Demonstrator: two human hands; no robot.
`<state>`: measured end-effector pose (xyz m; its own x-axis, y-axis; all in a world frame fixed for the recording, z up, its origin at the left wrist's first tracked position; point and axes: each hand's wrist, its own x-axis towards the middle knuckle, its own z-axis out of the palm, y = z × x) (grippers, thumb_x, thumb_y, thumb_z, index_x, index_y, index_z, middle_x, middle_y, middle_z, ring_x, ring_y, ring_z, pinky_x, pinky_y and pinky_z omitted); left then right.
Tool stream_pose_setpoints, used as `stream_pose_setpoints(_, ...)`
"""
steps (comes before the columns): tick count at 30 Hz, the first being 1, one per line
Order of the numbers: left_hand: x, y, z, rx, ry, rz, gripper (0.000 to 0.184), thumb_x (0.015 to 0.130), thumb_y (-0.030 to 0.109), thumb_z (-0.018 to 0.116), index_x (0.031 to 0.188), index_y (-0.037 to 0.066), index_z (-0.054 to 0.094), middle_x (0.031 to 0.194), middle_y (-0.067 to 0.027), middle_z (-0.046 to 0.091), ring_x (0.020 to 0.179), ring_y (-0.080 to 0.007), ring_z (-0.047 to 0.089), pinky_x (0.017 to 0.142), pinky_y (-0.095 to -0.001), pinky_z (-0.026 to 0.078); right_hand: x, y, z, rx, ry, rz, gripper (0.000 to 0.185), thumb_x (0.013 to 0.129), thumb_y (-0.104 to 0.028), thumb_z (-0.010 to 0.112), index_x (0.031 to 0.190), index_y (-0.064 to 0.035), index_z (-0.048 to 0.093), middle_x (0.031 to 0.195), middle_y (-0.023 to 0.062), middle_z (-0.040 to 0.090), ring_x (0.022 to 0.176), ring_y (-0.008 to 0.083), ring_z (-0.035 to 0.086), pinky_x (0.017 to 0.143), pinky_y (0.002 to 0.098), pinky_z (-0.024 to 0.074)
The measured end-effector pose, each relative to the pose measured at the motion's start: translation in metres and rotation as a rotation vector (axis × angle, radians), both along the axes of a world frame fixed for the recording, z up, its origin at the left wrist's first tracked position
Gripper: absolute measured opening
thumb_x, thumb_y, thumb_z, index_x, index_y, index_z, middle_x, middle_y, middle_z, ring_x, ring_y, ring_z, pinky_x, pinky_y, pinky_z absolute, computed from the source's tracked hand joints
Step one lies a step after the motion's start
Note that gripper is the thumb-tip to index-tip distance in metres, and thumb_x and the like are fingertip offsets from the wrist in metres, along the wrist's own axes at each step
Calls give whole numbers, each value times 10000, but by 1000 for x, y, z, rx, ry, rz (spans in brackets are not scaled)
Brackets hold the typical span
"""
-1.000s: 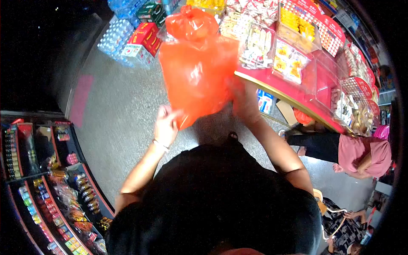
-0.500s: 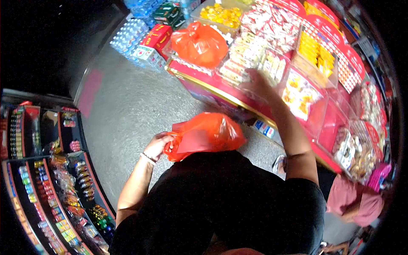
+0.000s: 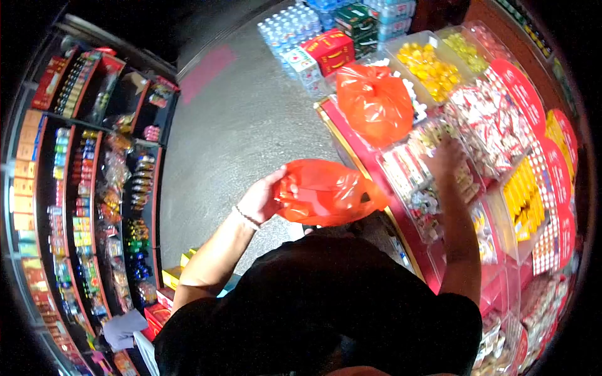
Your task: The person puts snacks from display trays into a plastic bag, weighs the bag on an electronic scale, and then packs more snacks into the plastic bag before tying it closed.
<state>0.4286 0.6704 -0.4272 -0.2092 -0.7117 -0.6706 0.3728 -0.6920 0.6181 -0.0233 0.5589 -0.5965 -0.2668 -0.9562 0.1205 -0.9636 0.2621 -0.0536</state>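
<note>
My left hand (image 3: 263, 197) grips one end of a red plastic bag (image 3: 326, 188), which hangs in front of my body over the floor. My right hand (image 3: 446, 160) reaches down into a clear bin of small wrapped snacks (image 3: 407, 168) on the red counter. Its fingertips are dim and blurred among the packets, so whether they hold one does not show. Just beyond that bin, a full red plastic bag (image 3: 375, 106) with its top bunched together sits on the counter corner.
Yellow-wrapped sweets (image 3: 426, 69), red-and-white sweets (image 3: 492, 119) and yellow packets (image 3: 522, 197) fill neighbouring bins. Bottled water packs (image 3: 288, 31) and a red carton (image 3: 329, 51) stand past the counter. Shelves of goods (image 3: 88, 207) line the left side.
The view has turned, so the counter appears further right. My right hand has shifted to a different spot among the snack bins. My left hand still holds the red bag.
</note>
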Motion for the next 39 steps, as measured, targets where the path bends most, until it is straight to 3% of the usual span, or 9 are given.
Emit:
stream_pose_setpoints(5,-17,-21,13,-96,87,54,243,1007,294,468,1046,73,562,851,-67,634,888,-226,641,852,-390,506,35,15,74,191,-191,62,1017,655,-262,836,1445,-26,242,1325,291,444,1258,444,431,1081,586,278)
stream_pose_setpoints(9,-21,-27,29,-193,120,-161,217,953,235,572,1075,55,564,924,-74,661,898,-197,647,850,-350,503,10,3,36,123,-221,121,816,670,-99,739,1369,-5,328,1274,296,485,1196,443,488,1018,521,395)
stream_pose_setpoints(11,-32,-26,26,-263,34,-136,229,916,196,638,1101,68,598,944,-24,666,829,-123,651,707,-246,520,-2,-2,17,84,-136,100,788,677,-117,730,1352,-33,333,1275,299,477,1207,468,467,1026,554,373)
stream_pose_setpoints(13,-44,-25,31,-335,48,-134,374,897,115,646,1246,48,529,999,-33,638,815,-113,610,767,-257,496,8,3,30,154,-54,11,759,685,-136,721,1336,-62,338,1277,303,469,1217,492,447,1035,586,351)
stream_pose_setpoints(17,-53,-30,39,-327,59,-175,381,909,101,621,1268,41,510,1032,-61,651,806,-115,606,787,-268,495,9,10,66,261,-171,-32,786,660,-203,757,1314,-63,343,1278,311,471,1216,502,453,1020,598,362)
stream_pose_setpoints(24,-60,-32,58,-254,52,-238,322,929,99,592,1233,26,518,1095,-110,666,783,-112,614,746,-257,521,-5,-4,21,249,-170,-80,908,610,-293,827,1357,-116,342,1222,289,529,1143,484,534,920,590,462)
stream_pose_setpoints(28,-59,-31,61,-291,45,-295,328,936,104,578,1246,21,512,1110,-121,663,798,-134,618,770,-270,505,21,20,99,351,-285,-155,977,622,-256,816,1435,-159,283,1243,280,528,1145,438,561,917,540,491)
stream_pose_setpoints(33,-52,-29,58,-307,55,-312,321,932,117,586,1231,17,526,1119,-124,660,813,-151,626,791,-279,496,-13,8,63,397,-450,0,1091,572,-312,842,1471,-111,259,1274,259,560,1150,403,579,978,508,459)
stream_pose_setpoints(39,-54,-30,51,-256,121,-352,330,928,85,587,1237,-5,515,1108,-137,665,802,-150,622,788,-267,496,-6,5,49,398,-458,-110,1125,517,-333,872,1443,-51,297,1279,249,563,1168,407,564,992,483,449)
